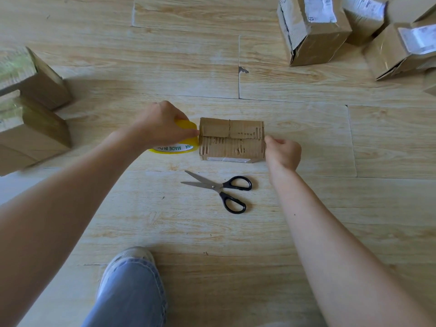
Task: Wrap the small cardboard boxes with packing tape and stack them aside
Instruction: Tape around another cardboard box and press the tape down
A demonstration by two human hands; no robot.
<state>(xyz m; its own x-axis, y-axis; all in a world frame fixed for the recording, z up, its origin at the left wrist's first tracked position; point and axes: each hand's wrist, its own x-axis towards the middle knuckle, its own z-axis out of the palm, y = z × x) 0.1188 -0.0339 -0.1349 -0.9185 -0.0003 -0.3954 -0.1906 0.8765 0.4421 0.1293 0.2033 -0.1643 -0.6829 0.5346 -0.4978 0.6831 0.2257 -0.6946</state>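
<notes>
The floor (165,55) is made of light wood planks. A person is crouched over it, looking down at their own two arms.

In the middle of the floor lies a small cardboard box (232,140). It is brown and a bit torn on top, with bumpy lines showing. It lies flat, with a pale label on the side that faces the person.

The left hand (160,125) is wrapped around a yellow tape roll (188,128). The fingers curl over the top of the roll and hold it tight. The roll stands on the floor, right up against the left side of the box. There are green words printed inside its white ring.

The right hand (283,153) is at the right side of the box. Its fingers are curled and it touches the box's edge. I cannot tell if it is pinching anything.

A pair of scissors (220,186) with black handles lies on the floor just below the box. The blades are open and point to the left.

On the left sit two shiny boxes (35,128), close together. At the top right is a bunch of more boxes (313,36) with white labels on them.

At the bottom you can see a pale shoe (132,256) and a blue jeans leg (132,296).
</notes>
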